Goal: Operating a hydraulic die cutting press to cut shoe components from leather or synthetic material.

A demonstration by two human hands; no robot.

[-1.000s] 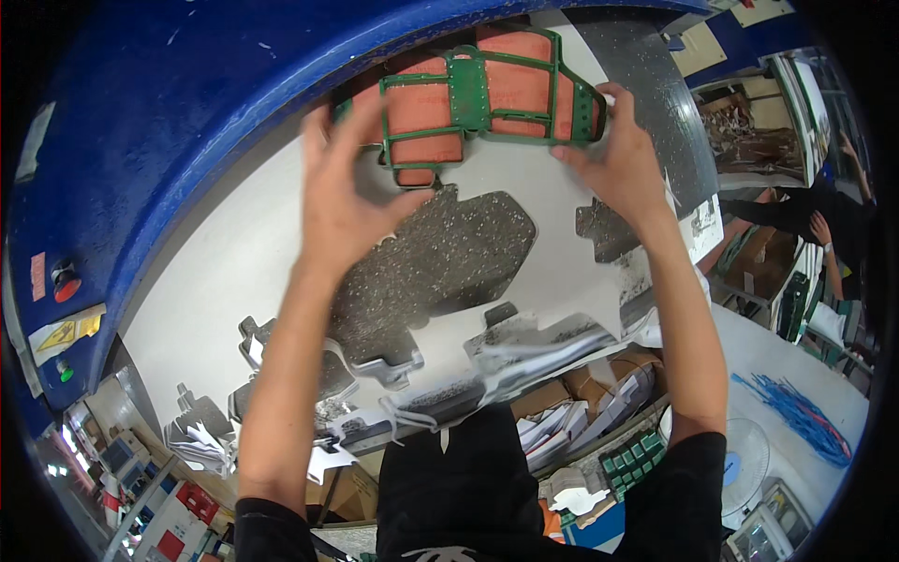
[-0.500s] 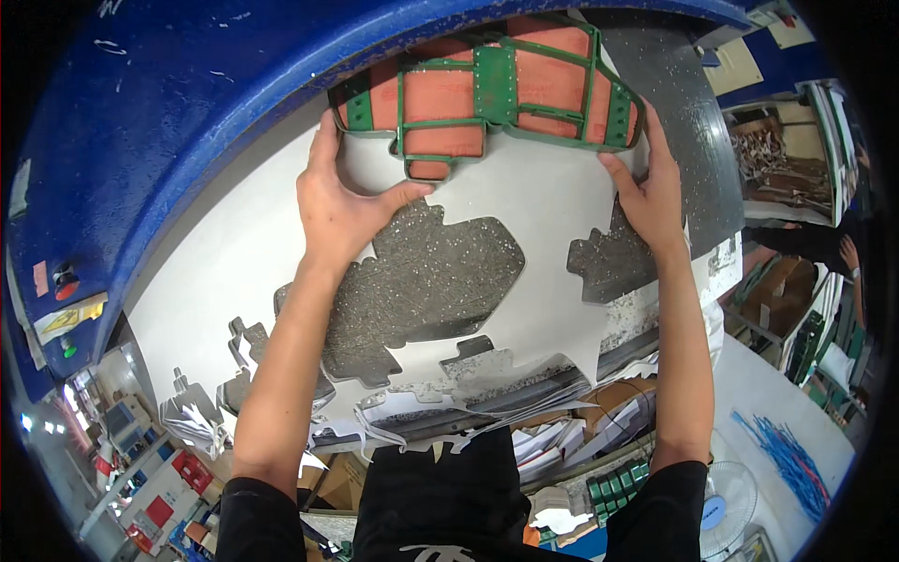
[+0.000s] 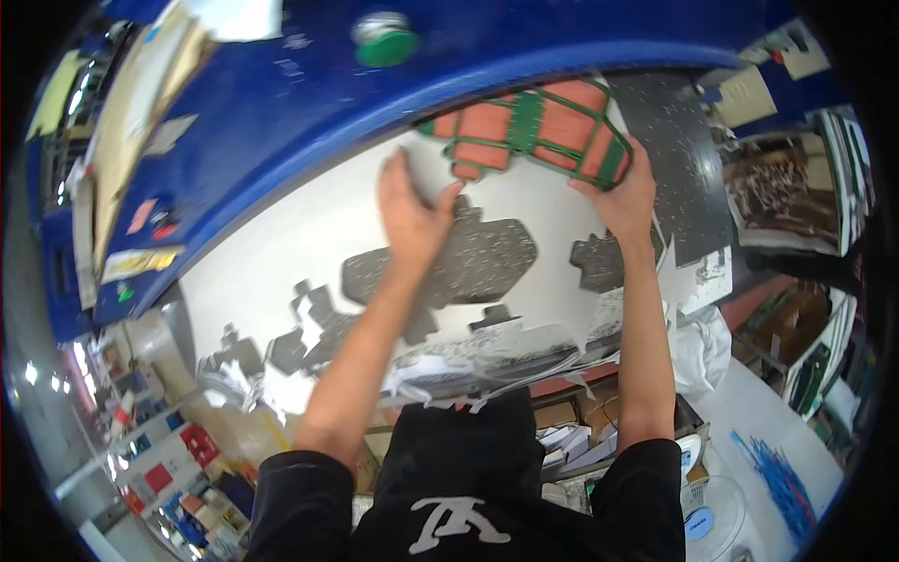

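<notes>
Here, the left hand (image 3: 412,211) lies flat on a white sheet (image 3: 309,239) that covers the work surface, its fingers (image 3: 398,173) straight and close together and its thumb spread to the side, holding nothing; the thumb tip comes just beside the near edge of an orange, flat cutting block framed and crossed by green bands (image 3: 534,126). The right hand (image 3: 623,192) grips that block at its near right corner, fingers curled over the green edge. The block sits at the far side of the sheet, partly under the curved overhang of a blue machine housing (image 3: 281,103), which arches across the upper part of the view and carries a round green button (image 3: 386,42). Shaped holes in the white sheet show a dark speckled layer beneath: a large cut-out opening (image 3: 449,267) lies right under the left wrist, and a smaller cut-out opening (image 3: 604,262) lies under the right wrist. The near edge of the sheet is ragged with white scraps (image 3: 440,365) hanging over the front of the surface. To the right, beyond the sheet, a bare dark speckled mat (image 3: 679,159) shows.
</notes>
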